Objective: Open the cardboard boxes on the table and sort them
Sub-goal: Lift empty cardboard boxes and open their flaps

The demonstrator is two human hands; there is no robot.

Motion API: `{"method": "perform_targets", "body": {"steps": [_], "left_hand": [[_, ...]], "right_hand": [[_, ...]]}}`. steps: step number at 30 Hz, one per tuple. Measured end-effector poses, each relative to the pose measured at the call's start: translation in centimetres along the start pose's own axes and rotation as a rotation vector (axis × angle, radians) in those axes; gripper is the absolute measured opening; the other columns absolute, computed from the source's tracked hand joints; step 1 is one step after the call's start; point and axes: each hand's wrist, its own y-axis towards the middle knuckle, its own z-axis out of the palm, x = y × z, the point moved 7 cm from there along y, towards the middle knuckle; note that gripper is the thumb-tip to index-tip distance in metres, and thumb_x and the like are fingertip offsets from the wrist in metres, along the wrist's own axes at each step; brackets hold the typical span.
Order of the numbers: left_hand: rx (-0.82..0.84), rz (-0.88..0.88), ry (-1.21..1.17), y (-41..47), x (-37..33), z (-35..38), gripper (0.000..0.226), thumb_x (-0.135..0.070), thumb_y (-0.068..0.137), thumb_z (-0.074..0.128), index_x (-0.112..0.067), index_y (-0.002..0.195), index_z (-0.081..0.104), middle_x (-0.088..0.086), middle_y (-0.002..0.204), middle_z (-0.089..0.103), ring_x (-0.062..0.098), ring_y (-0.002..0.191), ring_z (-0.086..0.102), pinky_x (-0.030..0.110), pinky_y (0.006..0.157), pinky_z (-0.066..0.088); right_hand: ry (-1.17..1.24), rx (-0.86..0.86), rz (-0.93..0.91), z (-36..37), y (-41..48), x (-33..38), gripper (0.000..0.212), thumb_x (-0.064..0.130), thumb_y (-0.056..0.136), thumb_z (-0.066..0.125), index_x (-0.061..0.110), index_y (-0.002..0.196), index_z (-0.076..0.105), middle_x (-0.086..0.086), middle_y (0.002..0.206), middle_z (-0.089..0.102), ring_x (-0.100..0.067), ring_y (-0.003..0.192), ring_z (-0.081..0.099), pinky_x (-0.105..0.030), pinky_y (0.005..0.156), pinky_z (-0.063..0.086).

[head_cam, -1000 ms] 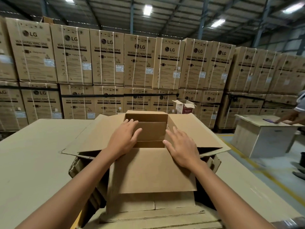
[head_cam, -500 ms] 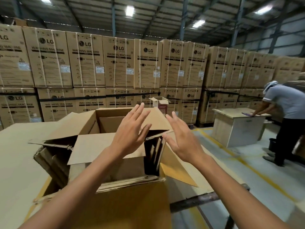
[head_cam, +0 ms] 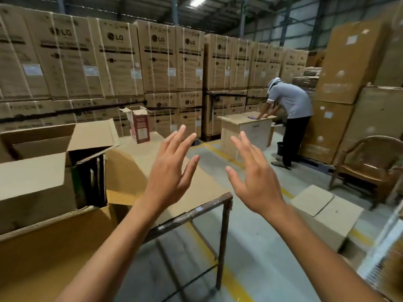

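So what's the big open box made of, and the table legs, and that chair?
The open box looks like brown corrugated cardboard: matte, with folded flaps. The table legs seem to be rusty metal bar, dark and patchy. The chair is probably polished wood, brown and shiny.

the one view came from a wide-angle camera on the person's head, facing forward and a little down past the table [head_cam: 208, 208] corner toward the stacked cartons [head_cam: 117, 62], with the left hand [head_cam: 170, 177] and right hand [head_cam: 257, 184] close before the lens.
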Motion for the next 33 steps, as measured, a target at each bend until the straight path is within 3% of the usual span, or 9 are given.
{"method": "perform_targets", "body": {"steps": [5,9,13,15,21,27,33], "left_hand": [[0.031,-0.075,-0.143,-0.6,-2.7,7.8,0.052,-0.039,0.101,0.043,-0.016,0.148,0.044,0.007,0.156,0.037,0.023,0.139,0.037,0.025,0.113,0.023],[0.054,-0.144,-0.237,-1.1,-3.4,14.3,0.054,-0.04,0.1,0.043,-0.012,0.146,0.046,0.009,0.154,0.041,0.024,0.138,0.039,0.027,0.113,0.026],[0.037,-0.198,-0.287,-1.5,-3.2,17.8,0.053,-0.038,0.1,0.045,-0.011,0.145,0.047,0.009,0.153,0.043,0.024,0.139,0.039,0.033,0.114,0.029],[0.088,-0.26,-0.342,0.0,-1.5,25.7,0.051,-0.035,0.1,0.047,-0.011,0.145,0.048,0.009,0.152,0.044,0.024,0.139,0.039,0.034,0.114,0.031],[0.133,-0.264,-0.383,2.5,0.1,34.0,0.051,-0.035,0.098,0.049,-0.007,0.142,0.051,0.012,0.148,0.048,0.025,0.136,0.042,0.019,0.112,0.026],[0.24,-0.306,-0.376,5.1,3.2,43.7,0.05,-0.035,0.097,0.051,-0.011,0.141,0.051,0.011,0.148,0.047,0.025,0.136,0.041,0.023,0.113,0.026],[0.295,-0.372,-0.331,6.9,6.2,51.7,0.05,-0.036,0.097,0.052,-0.011,0.141,0.052,0.009,0.147,0.048,0.025,0.137,0.043,0.034,0.115,0.031]], "right_hand": [[0.018,-0.069,0.189,-2.5,-3.7,-7.9,0.064,0.028,0.094,0.06,0.023,0.152,0.034,-0.003,0.162,0.028,-0.022,0.142,0.036,-0.034,0.105,0.039],[0.039,-0.094,0.323,-1.8,-5.9,-13.5,0.062,0.028,0.095,0.059,0.021,0.152,0.036,-0.001,0.162,0.028,-0.019,0.144,0.034,-0.031,0.11,0.034],[0.111,-0.141,0.394,-0.7,-6.8,-16.7,0.062,0.033,0.093,0.056,0.023,0.152,0.038,0.0,0.161,0.031,-0.02,0.141,0.039,-0.048,0.106,0.045],[0.148,-0.122,0.486,2.6,-6.1,-23.6,0.061,0.034,0.093,0.056,0.023,0.15,0.039,0.0,0.161,0.031,-0.02,0.141,0.04,-0.05,0.104,0.046],[0.196,-0.112,0.592,7.0,-6.2,-31.8,0.059,0.039,0.092,0.057,0.023,0.147,0.044,0.001,0.158,0.038,-0.02,0.136,0.046,-0.051,0.102,0.048],[0.245,-0.042,0.69,12.3,-5.4,-40.5,0.064,0.053,0.088,0.052,0.023,0.145,0.048,0.002,0.155,0.043,-0.019,0.135,0.048,-0.051,0.102,0.048],[0.302,0.017,0.712,17.0,-2.7,-49.2,0.065,0.052,0.087,0.053,0.023,0.144,0.049,0.001,0.154,0.044,-0.017,0.135,0.048,-0.05,0.101,0.049]]}}
